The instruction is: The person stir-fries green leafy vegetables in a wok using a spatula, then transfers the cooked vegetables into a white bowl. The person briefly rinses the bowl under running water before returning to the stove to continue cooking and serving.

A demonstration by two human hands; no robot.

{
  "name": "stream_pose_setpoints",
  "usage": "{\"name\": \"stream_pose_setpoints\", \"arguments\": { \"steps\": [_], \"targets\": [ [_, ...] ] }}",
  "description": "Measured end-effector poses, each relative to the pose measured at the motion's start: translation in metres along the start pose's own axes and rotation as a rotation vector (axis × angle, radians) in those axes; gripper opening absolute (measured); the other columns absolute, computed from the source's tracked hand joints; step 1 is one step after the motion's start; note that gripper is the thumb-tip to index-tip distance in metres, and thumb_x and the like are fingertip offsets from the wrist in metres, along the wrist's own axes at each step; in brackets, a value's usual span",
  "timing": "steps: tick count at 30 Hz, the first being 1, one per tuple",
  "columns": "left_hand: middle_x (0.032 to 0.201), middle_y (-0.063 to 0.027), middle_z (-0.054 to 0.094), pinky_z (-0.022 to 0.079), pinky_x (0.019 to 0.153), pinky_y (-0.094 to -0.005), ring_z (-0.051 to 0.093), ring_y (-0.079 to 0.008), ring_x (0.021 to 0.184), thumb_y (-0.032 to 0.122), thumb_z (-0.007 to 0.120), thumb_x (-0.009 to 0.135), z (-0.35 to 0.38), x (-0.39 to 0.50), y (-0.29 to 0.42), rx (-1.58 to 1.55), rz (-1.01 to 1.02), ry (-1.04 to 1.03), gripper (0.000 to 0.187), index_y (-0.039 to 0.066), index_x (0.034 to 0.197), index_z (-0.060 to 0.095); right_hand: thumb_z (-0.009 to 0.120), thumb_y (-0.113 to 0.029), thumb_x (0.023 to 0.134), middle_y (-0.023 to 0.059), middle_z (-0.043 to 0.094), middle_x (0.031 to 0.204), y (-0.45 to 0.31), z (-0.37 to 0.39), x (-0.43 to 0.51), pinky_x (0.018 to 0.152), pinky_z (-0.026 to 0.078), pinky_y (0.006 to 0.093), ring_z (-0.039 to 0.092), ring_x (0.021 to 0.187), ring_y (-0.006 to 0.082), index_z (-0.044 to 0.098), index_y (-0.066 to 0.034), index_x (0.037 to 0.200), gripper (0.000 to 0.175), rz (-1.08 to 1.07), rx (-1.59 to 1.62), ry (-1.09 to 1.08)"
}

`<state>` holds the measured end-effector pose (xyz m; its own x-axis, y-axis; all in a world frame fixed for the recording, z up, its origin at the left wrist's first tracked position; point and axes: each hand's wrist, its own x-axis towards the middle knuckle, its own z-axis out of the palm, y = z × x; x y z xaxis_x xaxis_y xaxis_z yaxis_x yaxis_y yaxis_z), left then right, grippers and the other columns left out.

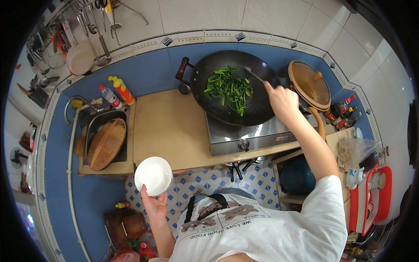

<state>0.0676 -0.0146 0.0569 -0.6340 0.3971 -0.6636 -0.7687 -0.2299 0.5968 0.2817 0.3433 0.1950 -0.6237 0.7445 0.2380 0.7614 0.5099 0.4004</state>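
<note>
Cooked leafy greens (230, 86) lie heaped in the middle of a large black wok (242, 114) on the gas stove (219, 137). My right hand (282, 100) grips the handle of a metal spatula (256, 75) over the wok's right side. The spatula's head is at the right of the greens; whether it touches the wok, I cannot tell. In my left hand (155, 201) is a white bowl (153, 176), its inside facing up with nothing seen in it. Thumb on the rim, I hold it off the counter's front edge, well left of the wok.
A lidded pan (309, 85) stands right of the wok, its wooden handle (317, 122) jutting forward. Sauce bottles (343, 113) crowd the right corner. Left of the counter (167, 131), a wooden lid (107, 144) leans in the sink (122, 114) near two bottles (116, 93).
</note>
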Motion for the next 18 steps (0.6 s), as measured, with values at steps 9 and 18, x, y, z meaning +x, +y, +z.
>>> {"name": "stream_pose_setpoints", "arguments": {
  "steps": [9, 18],
  "targets": [
    [0.123, 0.001, 0.031, 0.022, 0.091, -0.0369, 0.033, -0.0252, 0.108, 0.046, 0.057, 0.068, -0.003, 0.003, -0.002, -0.025, -0.007, -0.025, 0.068, 0.016, 0.122, 0.03, 0.046, -0.013, 0.078, 0.0007, 0.057, 0.058, -0.038, 0.036, -0.012, 0.042, 0.045, 0.0269, 0.059, 0.056, 0.0156, 0.055, -0.0054, 0.1, 0.025, -0.243, -0.081, 0.04],
    [0.123, 0.001, 0.031, 0.022, 0.091, -0.0369, 0.033, -0.0256, 0.11, 0.046, 0.057, 0.069, 0.004, 0.007, 0.002, -0.006, 0.015, -0.021, 0.067, 0.016, 0.123, 0.029, 0.046, -0.015, 0.079, 0.0064, 0.057, 0.067, -0.013, -0.042, -0.041, 0.046, 0.044, 0.0279, 0.059, 0.06, 0.0184, 0.05, -0.0126, 0.104, 0.025, -0.165, -0.106, -0.204]
  ]
}}
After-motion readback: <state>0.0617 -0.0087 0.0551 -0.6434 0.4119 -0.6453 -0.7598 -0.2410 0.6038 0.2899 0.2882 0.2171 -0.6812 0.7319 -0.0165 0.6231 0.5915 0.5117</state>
